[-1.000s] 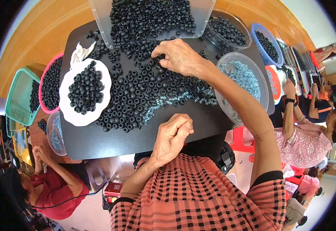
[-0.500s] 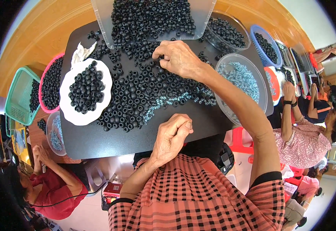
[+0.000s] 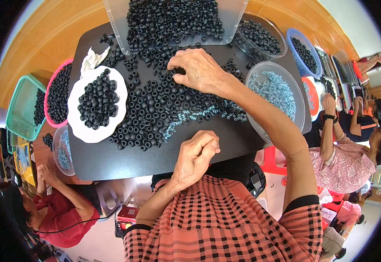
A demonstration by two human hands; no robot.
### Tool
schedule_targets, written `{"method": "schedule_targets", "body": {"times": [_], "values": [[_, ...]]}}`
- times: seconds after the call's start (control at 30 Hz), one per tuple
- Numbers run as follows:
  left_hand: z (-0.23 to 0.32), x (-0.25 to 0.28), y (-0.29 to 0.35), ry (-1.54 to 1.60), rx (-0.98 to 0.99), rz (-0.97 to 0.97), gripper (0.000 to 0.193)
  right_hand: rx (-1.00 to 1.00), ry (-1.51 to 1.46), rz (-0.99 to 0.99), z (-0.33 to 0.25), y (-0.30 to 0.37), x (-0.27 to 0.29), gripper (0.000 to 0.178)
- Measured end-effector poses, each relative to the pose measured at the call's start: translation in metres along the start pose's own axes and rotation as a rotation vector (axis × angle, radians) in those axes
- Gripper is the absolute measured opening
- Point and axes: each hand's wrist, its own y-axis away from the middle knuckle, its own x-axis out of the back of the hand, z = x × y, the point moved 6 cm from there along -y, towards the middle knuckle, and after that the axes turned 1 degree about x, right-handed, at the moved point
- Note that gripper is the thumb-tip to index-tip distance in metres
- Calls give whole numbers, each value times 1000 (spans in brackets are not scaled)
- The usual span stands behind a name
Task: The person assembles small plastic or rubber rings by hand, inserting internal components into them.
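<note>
My right hand [image 3: 198, 72] hovers over a wide spread of black round beads [image 3: 155, 102] on the dark table, its thumb and curved fingers apart. Black beads show in the gap between them, and I see nothing held. Near the table's front edge my left hand [image 3: 194, 156] is closed, thumb pressed against the curled fingers; whatever is inside is hidden. Small pale-blue ring-shaped pieces [image 3: 190, 115] lie in a band along the near side of the beads. More black beads form a heap on a white scalloped plate [image 3: 82, 131] at the left.
A clear bin [image 3: 238, 22] of black beads stands at the far edge. To the right are a round clear tub [image 3: 298, 98] of pale-blue pieces and a clear bowl [image 3: 272, 56] of beads. A crumpled white cloth [image 3: 93, 60] lies beyond the plate. People sit working on both sides.
My right hand has shifted slightly left and nearer, and its thumb and fingers have spread apart. The left hand stays closed in almost the same place.
</note>
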Motion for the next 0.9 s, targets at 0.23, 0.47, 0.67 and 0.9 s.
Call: {"method": "schedule_targets", "body": {"times": [0.23,0.47,0.67,0.9], "values": [[0,0,0,21,-4,-16,20,1,153,36,-9,1,4,20],[-5,10,2,254,5,108,16,-48,-160,64,-36,33,25,19],[-3,24,-1,580,23,249,25,-95,-338,85,-68,81,41,21],[-17,25,0,398,174,187,29,-54,-380,190,-86,110,44,20]]}}
